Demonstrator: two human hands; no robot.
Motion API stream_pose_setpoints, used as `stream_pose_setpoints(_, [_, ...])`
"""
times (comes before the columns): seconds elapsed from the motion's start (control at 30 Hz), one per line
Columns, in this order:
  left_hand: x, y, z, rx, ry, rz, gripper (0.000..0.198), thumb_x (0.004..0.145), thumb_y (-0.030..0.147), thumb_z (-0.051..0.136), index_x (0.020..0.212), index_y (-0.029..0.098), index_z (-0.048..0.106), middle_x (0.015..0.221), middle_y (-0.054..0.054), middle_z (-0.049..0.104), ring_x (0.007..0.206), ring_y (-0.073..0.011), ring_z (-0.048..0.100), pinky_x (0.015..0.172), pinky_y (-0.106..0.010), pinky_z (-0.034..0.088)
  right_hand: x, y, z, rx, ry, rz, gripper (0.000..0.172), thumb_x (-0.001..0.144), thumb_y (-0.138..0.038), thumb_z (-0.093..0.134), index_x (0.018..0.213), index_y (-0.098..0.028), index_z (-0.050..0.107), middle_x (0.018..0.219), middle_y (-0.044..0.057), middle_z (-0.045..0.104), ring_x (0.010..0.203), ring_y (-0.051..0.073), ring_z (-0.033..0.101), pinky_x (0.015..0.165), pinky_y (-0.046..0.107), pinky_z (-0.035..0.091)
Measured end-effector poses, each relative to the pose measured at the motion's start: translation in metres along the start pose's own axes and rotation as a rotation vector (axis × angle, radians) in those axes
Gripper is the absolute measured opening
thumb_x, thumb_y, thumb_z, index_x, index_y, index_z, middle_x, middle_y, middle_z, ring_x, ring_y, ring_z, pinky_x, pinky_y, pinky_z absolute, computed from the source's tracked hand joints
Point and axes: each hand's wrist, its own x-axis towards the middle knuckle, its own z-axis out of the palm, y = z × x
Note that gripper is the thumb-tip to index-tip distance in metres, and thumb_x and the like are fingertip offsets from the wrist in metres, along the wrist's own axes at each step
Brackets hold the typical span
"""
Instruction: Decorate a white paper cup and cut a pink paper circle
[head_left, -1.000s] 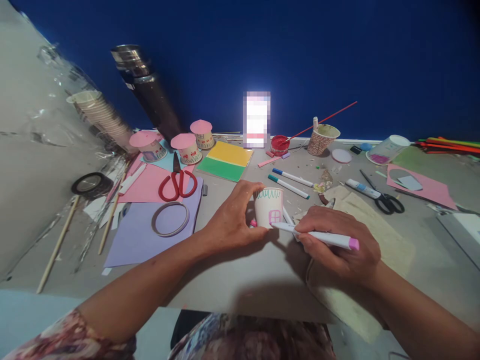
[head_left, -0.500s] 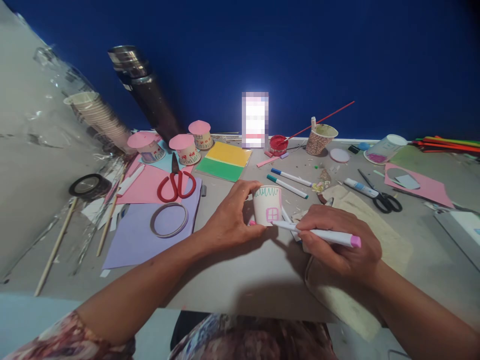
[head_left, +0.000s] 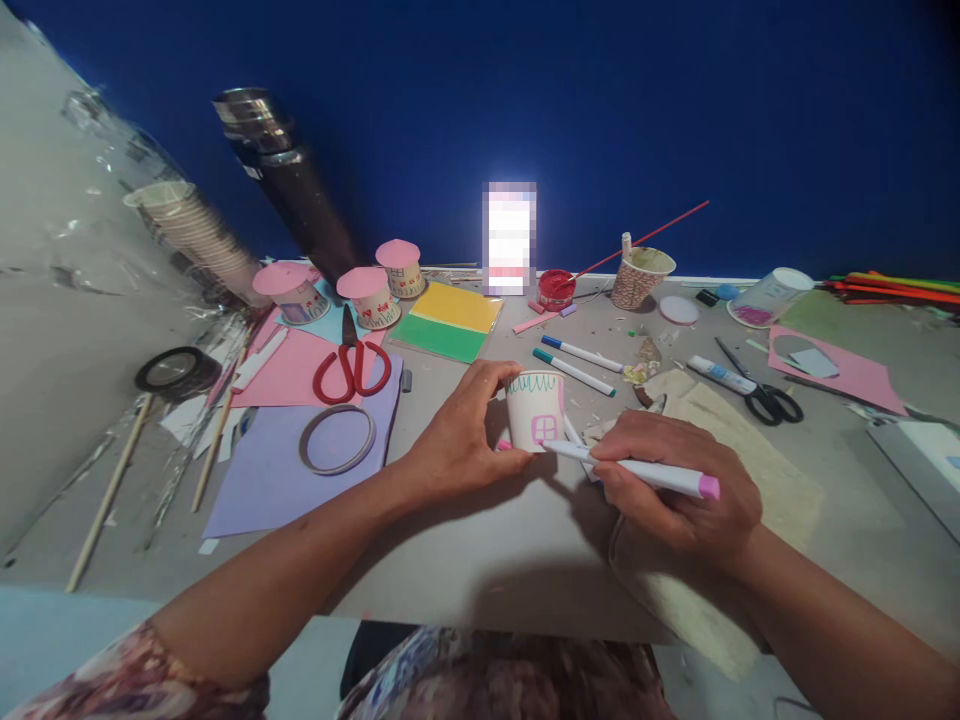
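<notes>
Between the thumb and fingers of my left hand (head_left: 469, 425) is a small white paper cup (head_left: 529, 405), held by its left side. Green zigzag strokes run along the cup's upper edge, and a pink window with a cross is drawn low on its front. My right hand (head_left: 682, 485) grips a white felt-tip pen (head_left: 645, 471) with a pink end. The pen's tip meets the cup at the window's lower edge. Blue and green felt-tip pens (head_left: 574, 372) lie on the table behind the cup. A beige cloth (head_left: 742, 460) is partly under my right hand.
Red-handled scissors (head_left: 351, 365) and a tape roll (head_left: 337, 440) lie on coloured paper at left. Several pink-roofed cups (head_left: 367, 298) stand behind, near a tall flask (head_left: 300, 190). Black scissors (head_left: 772, 404) and a glue tube (head_left: 721, 375) are at right. A lit phone (head_left: 510, 240) stands at the back.
Almost nothing has moved. The pen tip has shifted very slightly left along the window's bottom edge; my left hand keeps the cup in place.
</notes>
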Motion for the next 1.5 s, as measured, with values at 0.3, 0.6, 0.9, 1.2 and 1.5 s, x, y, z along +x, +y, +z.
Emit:
stream_pose_setpoints(0.3, [-0.0006, 0.0012, -0.0008, -0.062, -0.006, -0.026, 0.066, 0.07, 0.014, 0.079, 0.13, 0.024, 0.053, 0.131, -0.01, 0.062, 0.127, -0.0309, 0.065, 0.115, -0.052, 0.05, -0.0041, 0.0005, -0.0033, -0.043, 0.034, 0.03, 0.017, 0.091, -0.008, 0.064, 0.089, -0.024, 0.069, 0.068, 0.0, 0.074, 0.054, 0.016, 0.068, 0.054, 0.028, 0.053])
stream_pose_setpoints(0.6, [0.0004, 0.0017, -0.0012, -0.099, -0.012, -0.038, 0.067, 0.069, 0.015, 0.079, 0.131, 0.023, 0.055, 0.133, -0.011, 0.063, 0.128, -0.0314, 0.064, 0.116, -0.051, 0.05, -0.0031, 0.0012, -0.0039, -0.082, 0.052, 0.04, 0.016, 0.091, -0.008, 0.063, 0.087, -0.023, 0.068, 0.066, 0.0, 0.073, 0.052, 0.015, 0.066, 0.051, 0.027, 0.051])
stream_pose_setpoints(0.9, [0.0006, 0.0039, -0.002, -0.094, -0.013, -0.061, 0.065, 0.069, 0.015, 0.08, 0.129, 0.023, 0.054, 0.13, -0.01, 0.063, 0.127, -0.0319, 0.064, 0.114, -0.05, 0.05, -0.0062, 0.0009, -0.0038, -0.075, 0.044, 0.078, 0.014, 0.091, -0.01, 0.064, 0.085, -0.022, 0.069, 0.066, -0.001, 0.073, 0.053, 0.013, 0.065, 0.052, 0.025, 0.049])
stream_pose_setpoints(1.2, [0.0005, 0.0021, -0.0009, -0.089, -0.015, -0.057, 0.065, 0.071, 0.017, 0.08, 0.13, 0.022, 0.053, 0.131, -0.011, 0.063, 0.126, -0.0318, 0.065, 0.114, -0.05, 0.049, -0.004, -0.0002, -0.0037, -0.083, 0.032, 0.057, 0.015, 0.093, -0.009, 0.062, 0.085, -0.022, 0.067, 0.065, -0.002, 0.072, 0.054, 0.013, 0.065, 0.054, 0.024, 0.05])
stream_pose_setpoints(1.5, [0.0, 0.0012, -0.0003, -0.097, -0.011, -0.066, 0.066, 0.07, 0.018, 0.082, 0.129, 0.023, 0.054, 0.131, -0.011, 0.063, 0.127, -0.0322, 0.065, 0.114, -0.05, 0.049, -0.0022, -0.0019, -0.0041, -0.081, 0.015, 0.064, 0.016, 0.093, -0.01, 0.061, 0.084, -0.022, 0.067, 0.065, -0.001, 0.072, 0.052, 0.012, 0.065, 0.052, 0.024, 0.049])
